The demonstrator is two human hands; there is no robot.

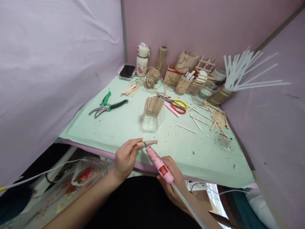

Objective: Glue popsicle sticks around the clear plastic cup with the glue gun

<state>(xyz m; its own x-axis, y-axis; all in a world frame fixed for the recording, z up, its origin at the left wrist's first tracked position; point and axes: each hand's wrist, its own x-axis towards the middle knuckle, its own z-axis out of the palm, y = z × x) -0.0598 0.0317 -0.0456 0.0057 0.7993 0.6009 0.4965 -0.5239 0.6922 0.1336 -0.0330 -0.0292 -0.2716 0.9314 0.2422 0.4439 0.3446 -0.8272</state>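
My left hand (125, 158) pinches one end of a wooden craft stick (152, 142), held level above the table's near edge. In my right hand (172, 171) is a pink hot glue gun (157, 160), its metal nozzle touching or just over the stick beside my left fingertips. A long clear glue stick (186, 201) runs out of the gun's back, toward me. Just beyond my hands stands a clear plastic container (150, 122), its far side lined with upright craft sticks (153, 105).
Green-handled pruning shears (105, 106) lie at left, scissors (177, 104) right of the container. Loose craft sticks (218, 119) are piled at right. Along the back are a phone (127, 71), bottle (142, 60), twine ball (152, 77) and a holder of white glue sticks (238, 74).
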